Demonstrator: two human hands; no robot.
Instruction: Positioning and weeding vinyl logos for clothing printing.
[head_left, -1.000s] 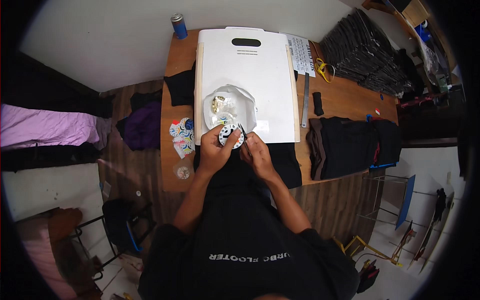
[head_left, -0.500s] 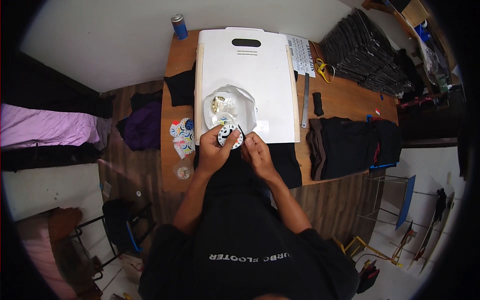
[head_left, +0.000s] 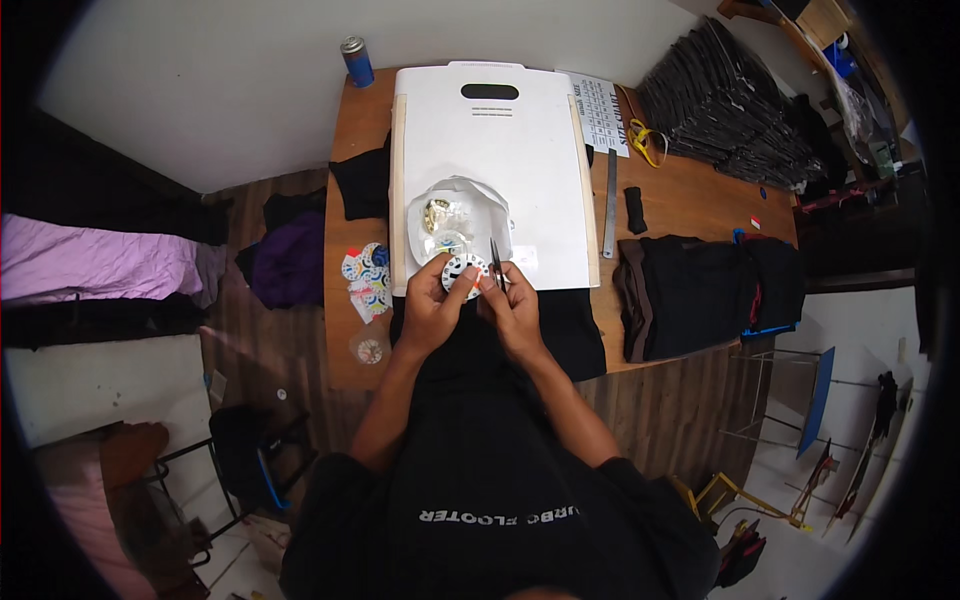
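Note:
My left hand (head_left: 430, 308) pinches a round white printed tag (head_left: 457, 268) with dark marks, thumb on its face. My right hand (head_left: 515, 312) is closed around a slim, dark, pointed metal tool (head_left: 496, 257); whether it is small scissors or tweezers I cannot tell. Its fingertips meet the tag's right edge, where a bit of orange-red shows. Just beyond both hands, a white paper-lined bowl (head_left: 490, 208) holds a clear bag with gold-coloured small pieces (head_left: 436, 214). The bowl rests on a white board (head_left: 540, 150).
Several round printed tags (head_left: 370, 280) and a small clear packet (head_left: 369, 350) lie left of the board. Black folded garments (head_left: 690, 300) are stacked right. A steel ruler (head_left: 610, 205), black roll (head_left: 635, 210), yellow tape (head_left: 650, 145) and blue can (head_left: 356, 62) sit around the board.
The tag has tilted and shifted slightly in my left fingers. My right hand has come in against its edge, and the pointed tool now stands more upright, farther to the right.

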